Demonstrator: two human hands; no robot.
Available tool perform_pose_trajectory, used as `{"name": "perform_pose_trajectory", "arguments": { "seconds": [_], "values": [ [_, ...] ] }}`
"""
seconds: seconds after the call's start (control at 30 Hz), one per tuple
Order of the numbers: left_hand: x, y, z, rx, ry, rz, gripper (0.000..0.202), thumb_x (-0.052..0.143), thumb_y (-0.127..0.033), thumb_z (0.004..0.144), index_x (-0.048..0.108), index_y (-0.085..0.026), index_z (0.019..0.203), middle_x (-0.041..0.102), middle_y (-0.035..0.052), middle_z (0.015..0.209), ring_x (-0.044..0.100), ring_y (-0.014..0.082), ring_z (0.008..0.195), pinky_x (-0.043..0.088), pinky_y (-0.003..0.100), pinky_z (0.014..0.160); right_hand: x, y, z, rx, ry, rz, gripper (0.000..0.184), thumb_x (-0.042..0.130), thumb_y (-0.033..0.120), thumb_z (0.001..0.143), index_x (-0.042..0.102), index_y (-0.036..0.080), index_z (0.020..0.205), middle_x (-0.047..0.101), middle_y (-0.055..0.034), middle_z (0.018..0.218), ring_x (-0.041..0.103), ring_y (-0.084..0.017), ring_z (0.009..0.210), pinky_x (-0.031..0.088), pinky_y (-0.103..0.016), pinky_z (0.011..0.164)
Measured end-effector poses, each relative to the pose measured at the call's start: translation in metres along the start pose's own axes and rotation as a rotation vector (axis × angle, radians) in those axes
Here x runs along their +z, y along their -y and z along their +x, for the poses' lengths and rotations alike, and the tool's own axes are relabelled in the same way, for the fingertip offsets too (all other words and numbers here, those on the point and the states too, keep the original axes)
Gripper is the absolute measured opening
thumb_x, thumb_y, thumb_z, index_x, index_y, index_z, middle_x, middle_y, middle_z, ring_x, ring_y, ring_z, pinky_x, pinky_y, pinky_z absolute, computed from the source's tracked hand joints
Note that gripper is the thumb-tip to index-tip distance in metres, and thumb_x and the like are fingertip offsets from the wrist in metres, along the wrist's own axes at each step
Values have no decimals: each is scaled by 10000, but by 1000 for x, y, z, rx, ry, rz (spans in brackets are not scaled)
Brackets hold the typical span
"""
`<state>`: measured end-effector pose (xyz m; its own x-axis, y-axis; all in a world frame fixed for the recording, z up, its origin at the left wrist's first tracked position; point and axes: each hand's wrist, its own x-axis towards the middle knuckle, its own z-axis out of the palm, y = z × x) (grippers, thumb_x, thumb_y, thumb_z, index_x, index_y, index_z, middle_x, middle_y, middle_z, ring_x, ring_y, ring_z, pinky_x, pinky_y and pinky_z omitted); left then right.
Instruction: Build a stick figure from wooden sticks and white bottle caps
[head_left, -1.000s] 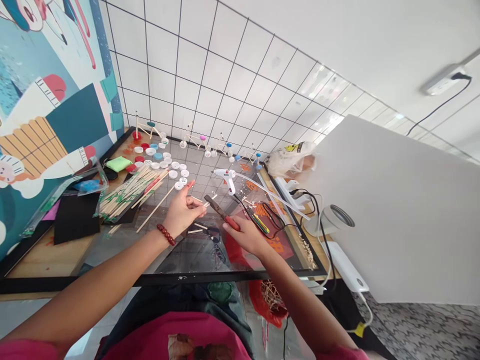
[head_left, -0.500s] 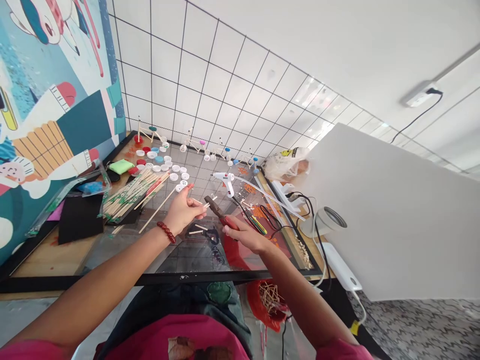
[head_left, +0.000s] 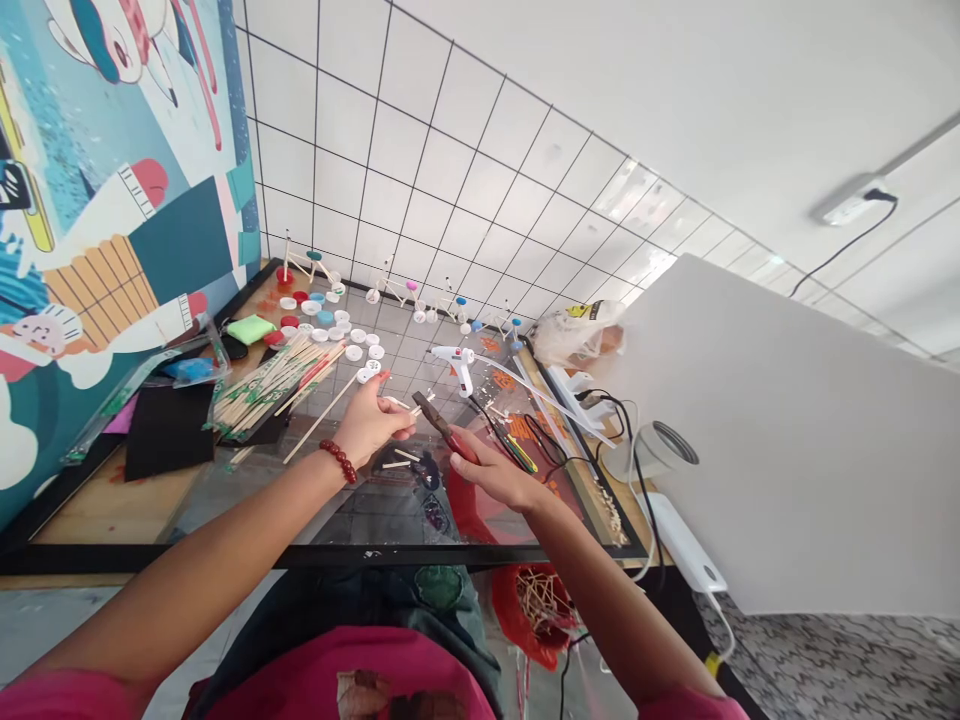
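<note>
My left hand (head_left: pixel 375 425) pinches a thin wooden stick (head_left: pixel 415 411), whose end pokes out past the fingertips. In my right hand (head_left: pixel 491 468) are red-handled pliers (head_left: pixel 450 432), fingers wrapped round the grips. The dark jaws point at the stick's end; whether they touch it I cannot tell. Below the hands lie short cut stick pieces (head_left: pixel 401 460) on the glass tabletop. Bottle caps (head_left: pixel 355 352), mostly white, are scattered beyond my left hand. A white glue gun (head_left: pixel 455 366) stands past the pliers.
Many wooden sticks (head_left: pixel 281 385) are heaped at left beside black sheets (head_left: pixel 169 430). Small stick-and-cap models (head_left: pixel 416 300) line the back edge. At right are cables (head_left: pixel 607 400), a plastic bag (head_left: pixel 581 335) and a cutter (head_left: pixel 521 452). A red bag of stick scraps (head_left: pixel 544 600) hangs below the front edge.
The view has shifted slightly, so the whole scene sits a little farther right. Both hands keep nearly the same pose, with the stick and the pliers still held.
</note>
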<state>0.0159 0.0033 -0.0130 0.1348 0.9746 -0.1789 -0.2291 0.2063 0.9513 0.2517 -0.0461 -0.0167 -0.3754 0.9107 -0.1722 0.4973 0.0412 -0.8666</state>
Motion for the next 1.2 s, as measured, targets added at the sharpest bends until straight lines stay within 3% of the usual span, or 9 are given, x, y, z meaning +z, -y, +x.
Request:
{"name": "perform_pose_trajectory", "arguments": {
  "seconds": [0.13, 0.27, 0.4, 0.5, 0.73, 0.87, 1.0, 1.07, 1.2],
  "values": [
    [0, 1, -1, 11, 11, 37, 1000, 730, 38, 687, 293, -100, 1575, 677, -58, 587, 698, 152, 551, 542, 204, 529, 2, -5, 0, 21, -28, -41, 735, 634, 642, 905, 489, 227, 1494, 571, -112, 1490, 492, -312, 1405, 317, -516, 1220],
    [1, 0, -2, 40, 19, 60, 998, 742, 38, 682, 316, -115, 1571, 689, -53, 594, 703, 155, 563, 549, 210, 543, 7, -2, -2, -3, -75, -174, 608, 605, 569, 935, 543, 185, 1402, 673, -112, 1297, 627, -291, 1182, 451, -483, 1096],
    [0, 1, -1, 59, 26, 61, 1020, 782, 27, 656, 344, -143, 1561, 694, -56, 596, 708, 152, 577, 544, 201, 558, 12, -1, -2, -8, -139, -231, 521, 605, 538, 931, 579, 190, 1318, 705, -78, 1154, 649, -263, 1042, 487, -461, 1018],
    [0, 3, 1, 50, 25, 62, 1040, 802, 16, 646, 339, -143, 1564, 695, -53, 594, 707, 155, 567, 542, 202, 553, 12, -2, -3, -5, -93, -97, 597, 614, 621, 909, 570, 214, 1342, 699, -60, 1134, 642, -244, 1027, 498, -427, 987],
    [-1, 6, 3, -35, 15, 42, 1075, 796, 10, 666, 259, -90, 1591, 679, -47, 590, 702, 166, 538, 526, 201, 499, 2, 2, -6, 111, 60, 221, 900, 673, 745, 821, 418, 278, 1547, 706, -68, 1099, 669, -243, 966, 520, -313, 697],
    [-3, 3, 3, -81, 10, 26, 1114, 831, 5, 641, 267, -99, 1596, 650, -58, 577, 710, 181, 537, 537, 211, 499, 1, 4, -5, 66, 43, 139, 868, 640, 736, 853, 414, 295, 1567, 682, -80, 1313, 653, -280, 1145, 548, -404, 903],
    [-3, 0, 3, -115, -1, 3, 1135, 855, 5, 624, 272, -86, 1594, 638, -57, 576, 712, 190, 534, 526, 209, 481, 0, 2, -3, -31, -24, 28, 771, 650, 692, 872, 515, 282, 1510, 569, -84, 1510, 500, -314, 1410, 366, -501, 1188],
    [-3, -1, 3, -119, -10, -11, 1125, 839, 18, 635, 266, -93, 1597, 633, -64, 580, 704, 178, 522, 521, 203, 478, 0, 1, -3, -65, -51, -3, 721, 663, 658, 881, 549, 281, 1485, 583, -84, 1495, 484, -308, 1426, 329, -509, 1215],
    [-3, -3, 3, -130, -20, -44, 1093, 821, 23, 661, 269, -111, 1595, 630, -71, 597, 706, 164, 529, 532, 198, 498, 2, 4, -4, -89, -97, 7, 667, 655, 606, 909, 556, 281, 1482, 670, -70, 1370, 557, -290, 1342, 414, -479, 1162]
  ]
}}
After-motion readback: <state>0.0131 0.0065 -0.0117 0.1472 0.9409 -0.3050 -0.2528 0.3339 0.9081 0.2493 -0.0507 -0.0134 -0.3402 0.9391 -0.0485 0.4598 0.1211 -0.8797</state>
